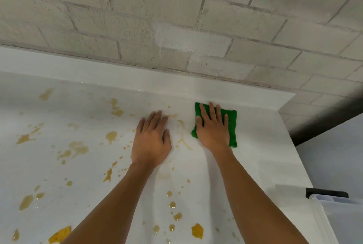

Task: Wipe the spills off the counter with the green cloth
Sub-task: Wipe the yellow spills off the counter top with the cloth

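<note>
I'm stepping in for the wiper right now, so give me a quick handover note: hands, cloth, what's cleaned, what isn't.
Right hand: flat, fingers straight, pressing the green cloth on the counter near its back right corner.
Left hand: flat on the counter beside it, holding nothing.
Done: the right end of the counter looks clean; a thin smear lies between the hands.
To do: yellow-brown spills across the left and front, including a thick yellow blob.
</note>
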### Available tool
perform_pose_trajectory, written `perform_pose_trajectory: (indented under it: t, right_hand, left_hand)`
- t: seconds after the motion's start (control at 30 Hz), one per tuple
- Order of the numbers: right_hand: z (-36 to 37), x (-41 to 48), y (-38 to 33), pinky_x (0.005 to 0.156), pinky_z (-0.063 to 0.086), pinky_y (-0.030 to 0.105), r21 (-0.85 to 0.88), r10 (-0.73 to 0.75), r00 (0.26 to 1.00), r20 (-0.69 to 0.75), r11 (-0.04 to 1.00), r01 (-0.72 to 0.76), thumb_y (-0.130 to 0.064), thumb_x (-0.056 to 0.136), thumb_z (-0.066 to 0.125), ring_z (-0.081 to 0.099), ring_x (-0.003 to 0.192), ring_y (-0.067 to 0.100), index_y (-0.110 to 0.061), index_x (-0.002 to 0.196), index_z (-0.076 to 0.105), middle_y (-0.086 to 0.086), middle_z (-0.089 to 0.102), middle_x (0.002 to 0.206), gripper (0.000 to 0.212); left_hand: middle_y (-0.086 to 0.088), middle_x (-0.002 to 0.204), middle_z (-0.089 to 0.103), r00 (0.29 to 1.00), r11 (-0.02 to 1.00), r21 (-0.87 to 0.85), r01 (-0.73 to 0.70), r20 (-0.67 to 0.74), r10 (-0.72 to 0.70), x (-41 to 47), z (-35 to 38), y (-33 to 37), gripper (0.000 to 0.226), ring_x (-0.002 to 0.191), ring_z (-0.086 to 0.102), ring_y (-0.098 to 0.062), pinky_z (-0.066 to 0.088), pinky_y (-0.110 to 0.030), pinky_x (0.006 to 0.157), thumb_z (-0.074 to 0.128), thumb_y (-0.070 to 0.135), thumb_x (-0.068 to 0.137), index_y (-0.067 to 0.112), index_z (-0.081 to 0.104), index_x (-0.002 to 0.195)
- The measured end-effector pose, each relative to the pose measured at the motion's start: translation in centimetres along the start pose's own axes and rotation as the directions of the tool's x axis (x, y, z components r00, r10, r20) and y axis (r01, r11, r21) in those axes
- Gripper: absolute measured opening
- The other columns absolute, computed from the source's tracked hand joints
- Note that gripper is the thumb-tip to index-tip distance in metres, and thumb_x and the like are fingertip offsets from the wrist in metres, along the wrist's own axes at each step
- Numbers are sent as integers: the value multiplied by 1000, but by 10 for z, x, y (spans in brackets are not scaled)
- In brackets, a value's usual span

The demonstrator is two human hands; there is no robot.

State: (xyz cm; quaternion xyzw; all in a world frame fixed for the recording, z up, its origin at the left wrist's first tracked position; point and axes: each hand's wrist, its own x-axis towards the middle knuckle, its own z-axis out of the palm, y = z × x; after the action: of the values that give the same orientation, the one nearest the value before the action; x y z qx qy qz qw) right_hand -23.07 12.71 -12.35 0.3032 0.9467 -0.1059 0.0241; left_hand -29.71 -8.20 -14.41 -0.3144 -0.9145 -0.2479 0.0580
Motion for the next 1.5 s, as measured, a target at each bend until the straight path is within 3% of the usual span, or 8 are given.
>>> perform_pose_trajectory:
  t: [0.23,0.47,0.73,0.93,1.0,1.2,1.4,1.5]
  right_hand:
    - [3,-36,18,133,-5,45,-30,-378,926,-14,925,378,-61,106,6,-9,165,13,-40,169,15,-12,-3,178,67]
    - [0,-9,11,133,-5,53,-21,6,1000,-10,1000,-6,-54,108,6,-15,164,21,-38,170,-1,-5,-12,179,64]
    - [14,-52,8,134,0,50,-60,-321,945,-56,946,318,-57,108,6,-5,166,18,-37,170,15,-6,0,179,65]
    - [7,-21,6,133,-3,55,-46,-17,1000,-16,999,16,-57,100,-3,-15,165,23,-38,170,-2,-2,-13,178,72]
    - [10,-18,-14,132,-5,56,-15,-18,1000,-7,1000,18,-55,104,1,-16,164,25,-37,170,-3,-2,-14,178,68]
    - [18,-61,3,134,2,51,-52,-344,935,-83,939,340,-54,110,11,0,166,20,-36,169,20,-4,6,179,62]
    - [8,-26,-9,132,-4,57,-22,34,999,-21,999,-34,-55,105,0,-16,164,25,-37,170,-4,-1,-15,178,67]
    - [11,-18,-43,131,-7,58,13,13,1000,-10,1000,-12,-51,111,6,-19,164,27,-35,169,-7,1,-17,178,62]
  left_hand:
    - [-5,164,42,1000,1000,-1,-2,1,2,-1,1,-1,58,156,31,-22,22,-49,128,35,35,100,15,53,151]
    - [-5,165,41,1000,1000,-4,4,-1,-4,-1,1,-1,58,156,31,-22,23,-49,128,34,36,100,16,53,151]
    - [-5,165,42,1000,1000,-10,2,-2,-2,0,2,-1,56,156,31,-22,23,-49,128,37,33,100,15,54,151]
    - [-3,166,40,1000,1000,-9,11,4,-11,-1,2,-1,56,157,29,-21,21,-48,129,36,34,101,17,53,152]
    - [-4,165,41,1000,1000,-4,8,1,-8,0,2,-1,57,156,30,-21,21,-48,129,35,34,100,16,54,151]
    - [-5,165,40,1000,1000,-1,3,12,-3,0,1,-2,58,157,30,-22,21,-49,129,34,35,100,15,52,152]
    - [-4,166,40,1000,1000,-1,6,12,-6,0,2,-2,58,157,29,-21,20,-48,129,34,35,100,16,53,152]
    - [-5,165,41,1000,1000,1,4,10,-4,0,1,-1,58,156,30,-21,20,-49,129,34,35,100,15,52,152]
